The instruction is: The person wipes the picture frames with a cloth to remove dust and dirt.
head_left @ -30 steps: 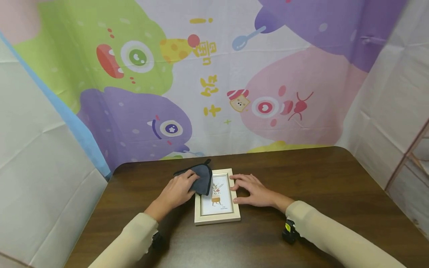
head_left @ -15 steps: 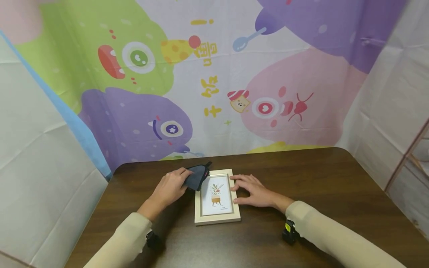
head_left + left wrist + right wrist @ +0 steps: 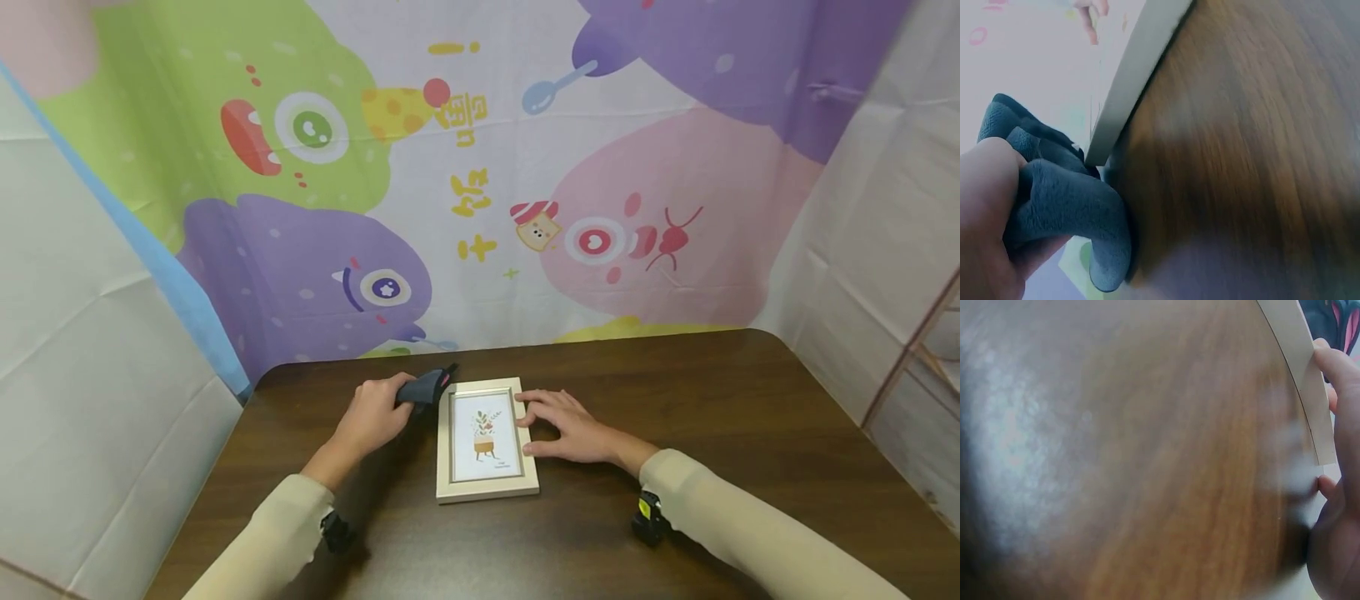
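My left hand [image 3: 372, 415] grips a folded dark blue-grey cloth [image 3: 422, 387] with black edging, just off the upper left corner of the photo frame. In the left wrist view the plush cloth [image 3: 1079, 200] is bunched between thumb and fingers beside the frame's side [image 3: 1125, 87]. The cream picture frame [image 3: 487, 491] lies flat, its picture of a potted plant facing up. Fingertips and thumb of my right hand [image 3: 570, 429] touch the frame's right edge with gaps between them. From the right wrist, the frame's edge [image 3: 1300, 369] shows against those fingertips.
A dark brown wooden table [image 3: 660, 383] carries the frame. Behind it hangs a cloth backdrop [image 3: 495, 308] with cartoon monsters, and pale sheets [image 3: 90, 333] hang at the sides. A small black camera [image 3: 647, 518] sits at the right wrist.
My left hand has drawn the cloth leftward off the frame's upper left part, and the cloth is now more folded. The right hand and the frame have stayed in place.
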`<state>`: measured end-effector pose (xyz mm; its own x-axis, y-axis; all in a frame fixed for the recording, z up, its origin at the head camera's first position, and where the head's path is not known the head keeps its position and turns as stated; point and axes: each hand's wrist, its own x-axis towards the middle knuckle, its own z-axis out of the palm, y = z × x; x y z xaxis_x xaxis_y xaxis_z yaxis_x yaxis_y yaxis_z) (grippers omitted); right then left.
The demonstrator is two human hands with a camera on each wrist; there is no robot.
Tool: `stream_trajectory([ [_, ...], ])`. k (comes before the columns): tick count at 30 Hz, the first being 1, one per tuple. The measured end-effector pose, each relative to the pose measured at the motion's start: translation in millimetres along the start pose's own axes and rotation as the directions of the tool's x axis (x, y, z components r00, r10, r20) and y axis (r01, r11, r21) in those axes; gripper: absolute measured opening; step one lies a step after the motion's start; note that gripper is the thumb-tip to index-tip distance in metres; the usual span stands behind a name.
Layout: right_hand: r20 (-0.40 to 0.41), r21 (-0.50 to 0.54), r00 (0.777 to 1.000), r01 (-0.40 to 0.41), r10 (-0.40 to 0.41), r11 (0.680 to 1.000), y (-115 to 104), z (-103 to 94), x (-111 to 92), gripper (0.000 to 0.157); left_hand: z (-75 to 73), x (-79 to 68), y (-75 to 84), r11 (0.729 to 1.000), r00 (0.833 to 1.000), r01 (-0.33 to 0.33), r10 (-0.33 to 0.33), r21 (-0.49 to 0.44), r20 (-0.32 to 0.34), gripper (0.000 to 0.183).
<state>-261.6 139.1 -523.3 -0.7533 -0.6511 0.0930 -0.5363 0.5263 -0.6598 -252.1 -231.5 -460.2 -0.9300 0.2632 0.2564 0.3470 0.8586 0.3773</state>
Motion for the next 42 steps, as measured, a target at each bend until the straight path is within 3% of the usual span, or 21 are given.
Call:
stream_trajectory([
  [6,0.005,0.004,1.000,-0.004,0.004,1.000,-1,-0.8,0,0.021,2.8,3.6,0.3,0.986,0.991,0.129,-0.124,-0.104,0.047,0.036],
  [11,0.002,0.005,1.000,0.001,-0.001,1.000,-2,-1.7,0,0.023,11.1,8.2,-7.8,0.956,0.978,0.205,-0.192,-0.210,0.080,0.034],
  [18,-0.012,0.002,1.000,0.025,-0.025,1.000,0,-2.5,-1,0.024,65.0,35.0,-70.1,0.898,0.959,0.284,-0.270,-0.335,0.090,0.022],
  [23,-0.008,0.017,1.000,0.014,-0.013,1.000,-2,-4.9,-1,0.023,91.3,51.4,-94.0,0.876,0.949,0.314,-0.279,-0.366,0.147,0.017],
  [27,-0.009,0.008,1.000,0.019,-0.019,1.000,-2,-4.5,-2,0.023,97.2,54.9,-96.3,0.888,0.955,0.297,-0.267,-0.352,0.132,0.016],
  [42,0.014,0.002,1.000,-0.008,0.008,1.000,-1,-1.2,0,0.022,94.7,40.0,-91.7,0.878,0.950,0.311,-0.275,-0.363,0.148,0.014],
])
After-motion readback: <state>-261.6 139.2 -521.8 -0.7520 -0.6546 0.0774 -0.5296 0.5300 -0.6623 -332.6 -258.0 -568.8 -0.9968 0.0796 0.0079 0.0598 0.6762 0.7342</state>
